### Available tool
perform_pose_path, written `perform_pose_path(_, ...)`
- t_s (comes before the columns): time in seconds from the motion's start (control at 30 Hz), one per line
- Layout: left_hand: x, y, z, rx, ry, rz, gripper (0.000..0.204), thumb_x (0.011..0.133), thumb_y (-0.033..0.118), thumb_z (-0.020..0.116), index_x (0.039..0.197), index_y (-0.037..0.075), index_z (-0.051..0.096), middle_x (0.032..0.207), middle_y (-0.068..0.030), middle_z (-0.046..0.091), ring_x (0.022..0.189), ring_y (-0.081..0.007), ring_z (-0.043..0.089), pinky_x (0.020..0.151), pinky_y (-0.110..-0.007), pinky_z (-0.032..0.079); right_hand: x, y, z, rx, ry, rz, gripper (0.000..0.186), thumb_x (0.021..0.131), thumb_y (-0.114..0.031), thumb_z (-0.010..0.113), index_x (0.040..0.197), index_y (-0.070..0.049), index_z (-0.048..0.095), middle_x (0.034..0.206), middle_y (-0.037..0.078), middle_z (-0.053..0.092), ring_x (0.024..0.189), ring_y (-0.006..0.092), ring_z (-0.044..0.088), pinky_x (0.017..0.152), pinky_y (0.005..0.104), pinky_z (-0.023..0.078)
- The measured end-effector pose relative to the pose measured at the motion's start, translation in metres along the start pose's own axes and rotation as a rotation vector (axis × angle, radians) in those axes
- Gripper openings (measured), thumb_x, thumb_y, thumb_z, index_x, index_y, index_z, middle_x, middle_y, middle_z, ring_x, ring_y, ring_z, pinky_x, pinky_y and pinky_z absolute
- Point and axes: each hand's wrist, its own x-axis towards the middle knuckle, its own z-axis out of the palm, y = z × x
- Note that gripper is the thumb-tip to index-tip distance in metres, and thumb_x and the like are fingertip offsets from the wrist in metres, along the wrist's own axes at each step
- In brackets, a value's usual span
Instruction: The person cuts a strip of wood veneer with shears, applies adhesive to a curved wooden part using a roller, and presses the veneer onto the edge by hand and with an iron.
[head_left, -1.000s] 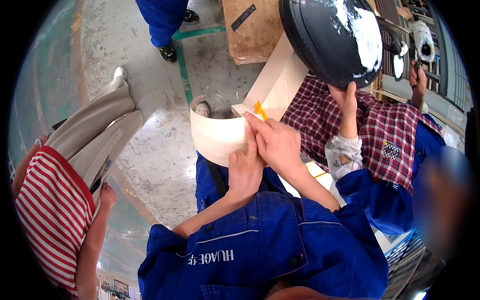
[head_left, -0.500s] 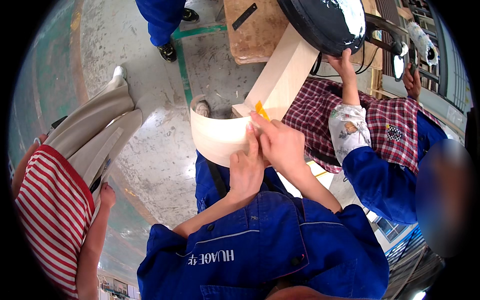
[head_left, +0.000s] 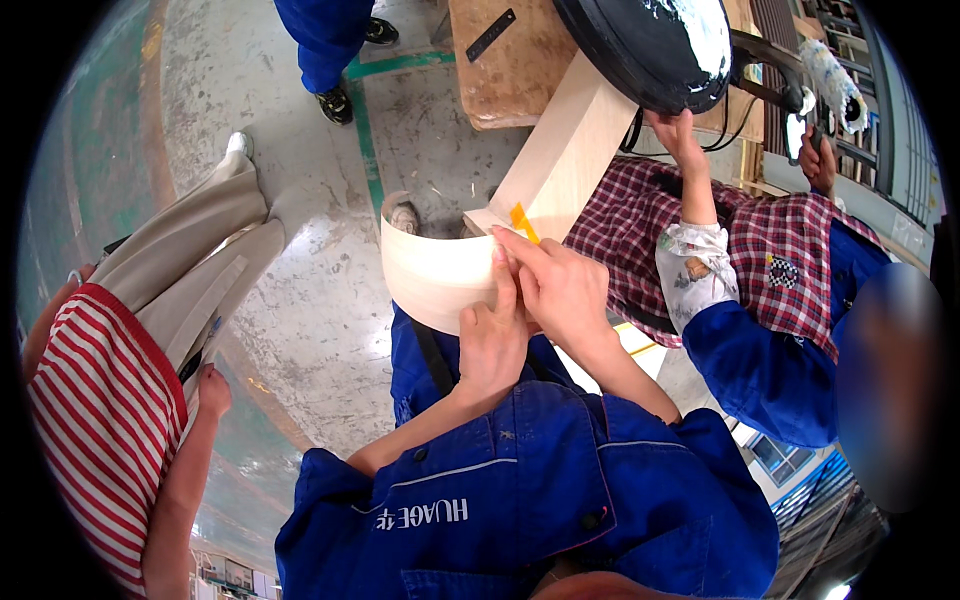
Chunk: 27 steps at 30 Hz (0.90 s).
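A pale, thin wood veneer strip (head_left: 435, 280) curls in a wide arc before me, its free end bent up at the left. My left hand (head_left: 492, 345) grips the strip's right part from below, the forefinger pointing up along its face. Beside it, my right hand (head_left: 568, 292) presses forefinger and thumb at the same end, the forefinger near the top edge. Palms and remaining fingers are partly hidden. Just beyond the fingertips is a small yellow-orange strip (head_left: 523, 222), against a long pale wooden piece (head_left: 565, 140) slanting away to the upper right.
At the right, a co-worker in a checked apron (head_left: 640, 215) holds a black round tub (head_left: 640, 65) with white residue and a paint roller (head_left: 832, 85). A wooden table (head_left: 510, 95) bears a black ruler (head_left: 490, 35). A person in striped top (head_left: 110, 400) stands left; blue trousers (head_left: 322, 45) show at the far side.
My right forefinger has shifted slightly left along the strip's upper edge. The co-worker's hands and roller have moved a little; the strip stays in place.
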Motion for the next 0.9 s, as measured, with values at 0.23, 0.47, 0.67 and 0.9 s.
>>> perform_pose_path(0.23,0.001,0.011,0.011,0.037,-0.044,0.025,0.057,0.079,0.026,0.065,0.130,0.002,0.056,0.144,-0.0174,0.045,0.052,-0.0122,0.046,0.055,-0.027,0.037,0.002,0.001,-0.006,0.042,-0.032,0.010,0.032,0.083,-0.017,0.062,0.115,-0.018,0.068,0.067,0.007,0.059,0.055,0.0246,0.062,0.048,0.0360,0.048)
perform_pose_path(0.47,0.017,0.019,-0.005,-0.006,-0.084,-0.020,0.044,0.082,0.022,0.062,0.123,0.005,0.061,0.141,-0.0155,0.049,0.053,-0.0118,0.047,0.055,-0.027,0.036,0.011,0.027,-0.014,0.091,-0.054,0.074,0.034,0.083,-0.012,0.060,0.114,-0.020,0.069,0.066,0.008,0.060,0.055,0.0273,0.061,0.049,0.0379,0.048)
perform_pose_path(0.67,0.028,0.028,0.005,0.107,-0.032,0.011,0.089,0.068,0.054,0.072,0.134,-0.001,0.052,0.142,-0.0178,0.048,0.050,-0.0125,0.049,0.053,-0.026,0.040,0.017,0.038,-0.018,0.064,-0.119,0.061,0.034,0.083,-0.014,0.059,0.115,-0.022,0.069,0.071,0.009,0.064,0.060,0.0259,0.064,0.051,0.0377,0.049)
perform_pose_path(0.9,0.043,0.034,0.000,0.126,-0.065,-0.011,0.097,0.067,0.057,0.073,0.137,-0.004,0.047,0.147,-0.0198,0.041,0.053,-0.0111,0.050,0.056,-0.025,0.042,-0.005,0.057,-0.029,0.416,0.202,0.127,0.032,0.086,-0.011,0.055,0.115,-0.016,0.065,0.092,0.010,0.070,0.075,0.0298,0.067,0.063,0.0395,0.053)
